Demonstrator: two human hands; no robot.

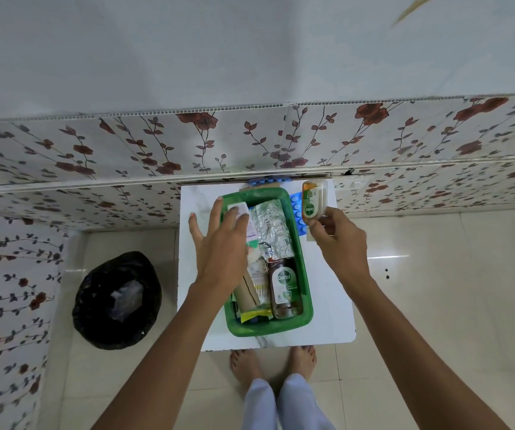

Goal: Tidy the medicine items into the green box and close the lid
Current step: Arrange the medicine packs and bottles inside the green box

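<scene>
The green box (307, 293) stands open on a small white table (327, 305). Inside lie a brown Dettol bottle (283, 287), foil blister strips (273, 228), a cardboard tube (248, 293) and other packets. My left hand (219, 243) hovers over the box's left side with fingers spread, resting on a white carton (243, 212). My right hand (340, 240) holds a small Dettol soap pack (311, 200) just right of the box's far corner. A blue blister pack (298, 212) lies on the table beside the box, partly hidden.
A bin lined with a black bag (116, 301) sits on the floor left of the table. Floral wall panels (250, 141) rise right behind the table. My bare feet (273, 364) stand on the tiled floor at the table's near edge.
</scene>
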